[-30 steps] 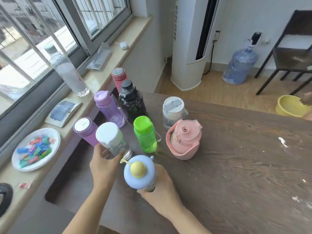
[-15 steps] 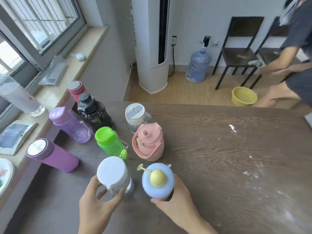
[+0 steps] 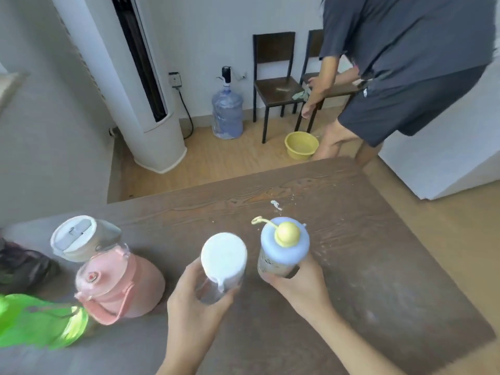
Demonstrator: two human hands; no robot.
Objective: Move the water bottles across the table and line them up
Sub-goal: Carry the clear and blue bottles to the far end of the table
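My left hand point(image 3: 193, 301) grips a clear bottle with a white cap point(image 3: 223, 257), held over the middle of the dark wooden table point(image 3: 365, 239). Just to its right, my right hand point(image 3: 300, 285) holds a bottle with a pale blue lid and a yellow knob point(image 3: 284, 246). At the left of the table stand a pink jug with a handle point(image 3: 119, 285), a clear bottle with a beige flip lid point(image 3: 78, 240) behind it, a bright green bottle point(image 3: 40, 323) at the lower left, and a dark bottle point(image 3: 19, 263) at the left edge.
Beyond the table's far edge stand a white tower air conditioner point(image 3: 146, 104), a large water jug with a pump point(image 3: 227, 115), two dark chairs point(image 3: 276, 77) and a yellow basin point(image 3: 301, 144). Another person point(image 3: 405, 77) bends by the chairs at the far right.
Both hands have carried their bottles rightward, away from the group at the left. My view has swung right, so the window sill and purple bottles have left the frame.
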